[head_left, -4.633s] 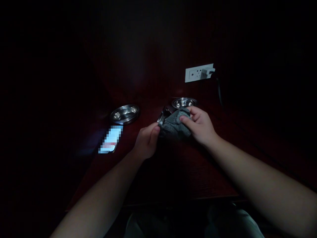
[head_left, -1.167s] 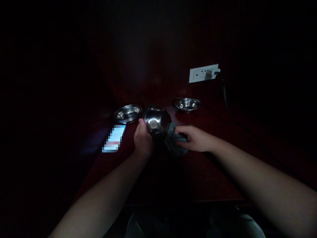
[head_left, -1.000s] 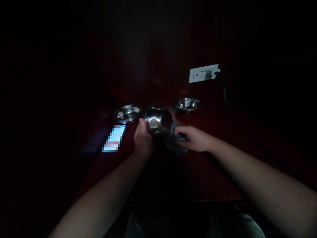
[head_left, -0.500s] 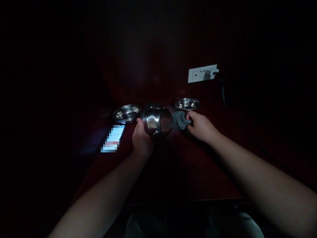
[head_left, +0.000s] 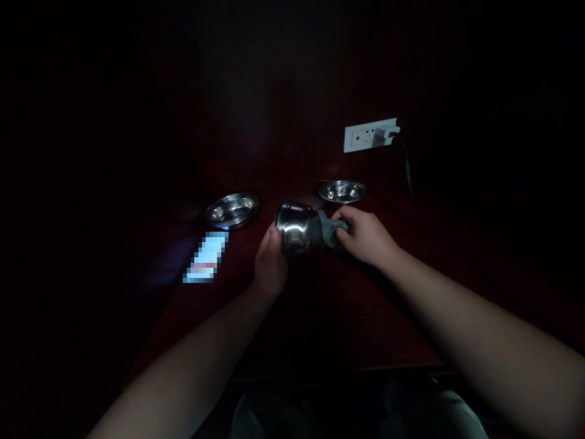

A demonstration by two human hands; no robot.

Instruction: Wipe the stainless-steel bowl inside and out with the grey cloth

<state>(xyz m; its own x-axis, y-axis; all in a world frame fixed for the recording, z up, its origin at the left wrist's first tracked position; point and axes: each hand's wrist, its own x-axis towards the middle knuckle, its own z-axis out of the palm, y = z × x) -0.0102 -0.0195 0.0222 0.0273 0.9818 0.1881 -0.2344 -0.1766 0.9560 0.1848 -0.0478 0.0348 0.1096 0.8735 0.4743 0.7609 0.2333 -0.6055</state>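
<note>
My left hand [head_left: 270,266] grips a shiny steel bowl [head_left: 295,229], tipped on its side above the dark red wooden table [head_left: 365,317]. My right hand [head_left: 363,236] is closed on a bunched grey cloth [head_left: 329,228] and presses it against the bowl's right side. Two more steel bowls stand upright on the table: one [head_left: 231,210] to the left of my hands, one [head_left: 342,191] just behind my right hand. The room is very dark.
A lit phone [head_left: 205,256] lies on the table to the left of my left hand. A white wall socket [head_left: 363,136] with a plug and a dark cable sits on the back panel at upper right. My knees show below the table's front edge.
The bowl has turned from facing me to lying sideways. My right hand brought the cloth from the table beside the far bowl up against the held bowl.
</note>
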